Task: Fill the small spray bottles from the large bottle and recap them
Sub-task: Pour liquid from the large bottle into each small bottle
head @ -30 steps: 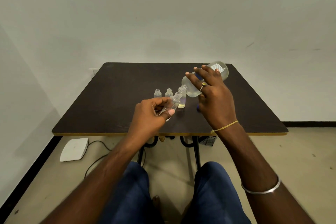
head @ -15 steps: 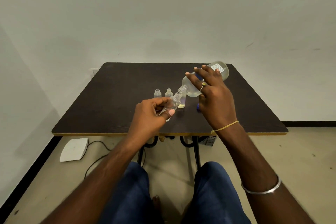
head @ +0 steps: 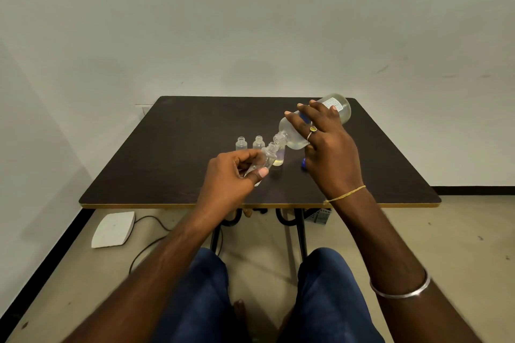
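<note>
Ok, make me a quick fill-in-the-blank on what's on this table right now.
The left hand holds a small bottle that is ____, not upright.
The right hand, gripping the large bottle, wears a ____ on one finger.
On the table stand ____ empty small bottles.
Missing words: tilted; ring; two.

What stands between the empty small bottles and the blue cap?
A small bottle with yellowish liquid, partly behind the held bottle; head view.

Even, soft indoor light from above; a faint shadow on the wall (head: 250, 72) behind the counter (head: 172, 153); sharp focus throughout; wide-angle bending at the edges; no glare.
</note>
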